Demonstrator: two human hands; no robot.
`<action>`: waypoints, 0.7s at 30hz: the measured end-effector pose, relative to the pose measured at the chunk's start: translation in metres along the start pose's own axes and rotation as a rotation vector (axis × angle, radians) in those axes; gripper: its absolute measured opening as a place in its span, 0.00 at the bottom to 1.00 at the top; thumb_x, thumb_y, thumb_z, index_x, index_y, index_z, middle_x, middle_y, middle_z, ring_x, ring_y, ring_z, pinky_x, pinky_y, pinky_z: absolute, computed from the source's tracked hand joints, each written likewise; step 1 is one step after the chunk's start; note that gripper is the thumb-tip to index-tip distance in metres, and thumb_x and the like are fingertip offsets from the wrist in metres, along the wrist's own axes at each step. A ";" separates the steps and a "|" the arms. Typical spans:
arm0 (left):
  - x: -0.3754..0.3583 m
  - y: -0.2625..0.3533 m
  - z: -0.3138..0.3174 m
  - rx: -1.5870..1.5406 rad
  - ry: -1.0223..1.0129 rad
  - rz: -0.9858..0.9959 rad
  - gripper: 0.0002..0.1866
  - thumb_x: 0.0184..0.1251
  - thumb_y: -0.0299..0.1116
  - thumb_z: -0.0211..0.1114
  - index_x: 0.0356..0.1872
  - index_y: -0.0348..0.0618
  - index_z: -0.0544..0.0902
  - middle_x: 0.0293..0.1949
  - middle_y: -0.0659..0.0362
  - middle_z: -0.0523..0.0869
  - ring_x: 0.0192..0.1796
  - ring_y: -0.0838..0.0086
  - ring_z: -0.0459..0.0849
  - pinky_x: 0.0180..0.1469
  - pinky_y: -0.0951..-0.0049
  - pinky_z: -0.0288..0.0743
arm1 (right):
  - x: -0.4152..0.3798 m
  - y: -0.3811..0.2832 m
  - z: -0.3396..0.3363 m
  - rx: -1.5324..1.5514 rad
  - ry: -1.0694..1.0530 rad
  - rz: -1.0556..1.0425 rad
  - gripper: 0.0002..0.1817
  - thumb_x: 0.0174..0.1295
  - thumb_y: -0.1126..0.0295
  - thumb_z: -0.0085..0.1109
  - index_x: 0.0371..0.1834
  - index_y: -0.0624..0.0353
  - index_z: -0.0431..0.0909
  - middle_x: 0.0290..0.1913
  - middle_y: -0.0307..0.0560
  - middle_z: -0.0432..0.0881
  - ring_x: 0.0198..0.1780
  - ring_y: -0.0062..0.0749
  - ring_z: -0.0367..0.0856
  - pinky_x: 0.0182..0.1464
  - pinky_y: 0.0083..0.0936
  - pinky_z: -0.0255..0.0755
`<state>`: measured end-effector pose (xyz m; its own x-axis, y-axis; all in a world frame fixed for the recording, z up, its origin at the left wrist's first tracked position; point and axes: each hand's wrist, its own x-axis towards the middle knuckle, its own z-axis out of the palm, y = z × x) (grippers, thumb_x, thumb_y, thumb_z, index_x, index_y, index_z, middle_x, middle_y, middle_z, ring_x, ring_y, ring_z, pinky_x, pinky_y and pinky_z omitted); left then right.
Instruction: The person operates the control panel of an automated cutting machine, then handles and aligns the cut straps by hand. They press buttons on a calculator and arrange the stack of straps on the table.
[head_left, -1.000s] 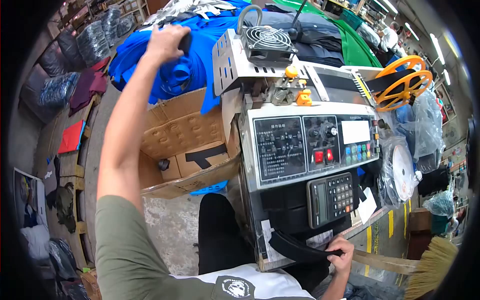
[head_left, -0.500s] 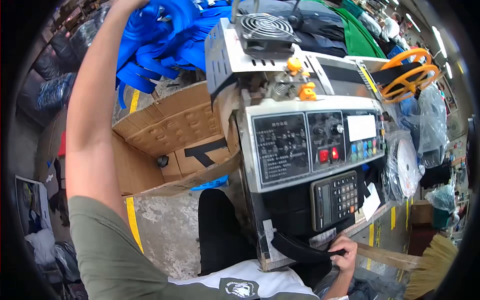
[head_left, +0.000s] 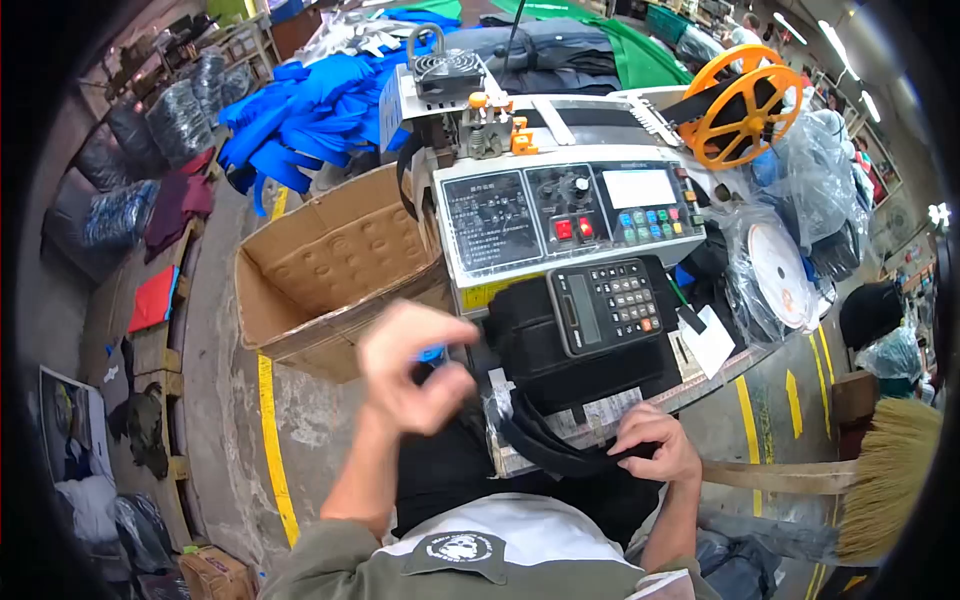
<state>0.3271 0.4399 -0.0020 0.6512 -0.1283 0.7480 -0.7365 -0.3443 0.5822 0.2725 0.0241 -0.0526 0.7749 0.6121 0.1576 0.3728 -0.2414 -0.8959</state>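
My left hand (head_left: 412, 368), blurred by motion, is in front of the cardboard box and left of the machine's front edge. Its thumb and fingers curve apart with nothing between them. My right hand (head_left: 652, 443) pinches the end of a bundle of black straps (head_left: 545, 445) at the front edge of the work surface. The bundle sags in a curve from there toward the left corner. Behind it a calculator (head_left: 603, 306) lies on black material, below the white machine's control panel (head_left: 570, 215).
An open cardboard box (head_left: 340, 245) stands left of the machine. Blue strips (head_left: 300, 120) are heaped behind it. An orange reel (head_left: 745, 115) is at the machine's right end, a wrapped roll (head_left: 780, 275) below it. A straw broom (head_left: 885, 480) lies at the right.
My left hand has come down from the blue strips at the upper left to near the machine's front. The view has shifted. My right hand still holds the black straps.
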 end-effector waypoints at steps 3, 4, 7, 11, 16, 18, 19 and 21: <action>-0.031 0.053 0.056 -0.299 -0.354 0.010 0.45 0.53 0.54 0.91 0.71 0.42 0.87 0.62 0.49 0.92 0.65 0.50 0.90 0.68 0.51 0.80 | 0.009 -0.025 0.004 -0.075 -0.054 -0.053 0.15 0.46 0.75 0.80 0.41 0.54 0.97 0.41 0.40 0.91 0.54 0.41 0.87 0.63 0.40 0.78; -0.036 0.072 0.065 -0.150 -0.437 0.037 0.43 0.55 0.53 0.91 0.71 0.45 0.88 0.62 0.51 0.92 0.67 0.52 0.90 0.71 0.49 0.78 | 0.012 -0.035 0.005 -0.098 -0.052 -0.103 0.15 0.47 0.75 0.80 0.41 0.54 0.97 0.41 0.40 0.91 0.54 0.42 0.87 0.63 0.41 0.79; -0.056 0.085 0.076 0.146 -0.569 0.035 0.27 0.60 0.41 0.87 0.61 0.55 0.93 0.54 0.60 0.94 0.64 0.63 0.91 0.73 0.47 0.74 | 0.010 -0.049 -0.002 -0.200 0.024 -0.217 0.16 0.47 0.76 0.79 0.42 0.54 0.97 0.41 0.40 0.90 0.55 0.44 0.88 0.63 0.42 0.79; -0.061 0.082 0.067 0.220 -0.550 -0.077 0.17 0.59 0.34 0.86 0.49 0.51 0.95 0.42 0.62 0.96 0.49 0.66 0.93 0.67 0.53 0.74 | -0.002 -0.045 -0.013 -0.350 0.226 -0.168 0.17 0.50 0.78 0.75 0.45 0.55 0.96 0.48 0.42 0.86 0.55 0.43 0.84 0.61 0.39 0.77; -0.098 0.060 0.087 -0.019 -0.239 -0.320 0.20 0.57 0.27 0.88 0.52 0.43 0.94 0.44 0.58 0.94 0.50 0.68 0.92 0.61 0.61 0.79 | -0.014 0.000 -0.001 -0.190 0.417 -0.074 0.16 0.55 0.79 0.77 0.47 0.55 0.96 0.50 0.42 0.85 0.55 0.38 0.84 0.61 0.35 0.77; -0.113 0.057 0.100 -0.121 -0.105 -0.407 0.25 0.58 0.21 0.87 0.58 0.37 0.91 0.50 0.54 0.91 0.53 0.67 0.91 0.58 0.67 0.83 | -0.019 0.024 0.004 -0.226 0.500 -0.118 0.18 0.53 0.79 0.81 0.49 0.56 0.95 0.52 0.43 0.85 0.57 0.38 0.84 0.63 0.35 0.78; -0.117 0.055 0.101 -0.113 -0.136 -0.379 0.30 0.58 0.20 0.87 0.63 0.36 0.88 0.55 0.53 0.89 0.57 0.67 0.89 0.63 0.67 0.82 | -0.020 0.026 0.008 -0.200 0.539 -0.128 0.20 0.53 0.78 0.81 0.51 0.56 0.94 0.54 0.44 0.85 0.58 0.38 0.84 0.64 0.35 0.78; -0.125 0.056 0.108 -0.129 -0.106 -0.353 0.35 0.58 0.19 0.84 0.70 0.37 0.85 0.59 0.52 0.87 0.60 0.66 0.87 0.66 0.67 0.80 | -0.021 0.029 0.020 -0.145 0.590 -0.146 0.27 0.52 0.78 0.82 0.59 0.57 0.91 0.59 0.47 0.83 0.61 0.39 0.83 0.67 0.35 0.77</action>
<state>0.2245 0.3363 -0.0977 0.8791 -0.1205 0.4612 -0.4762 -0.2657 0.8382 0.2567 0.0189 -0.0906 0.8470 0.1377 0.5135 0.5291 -0.3115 -0.7893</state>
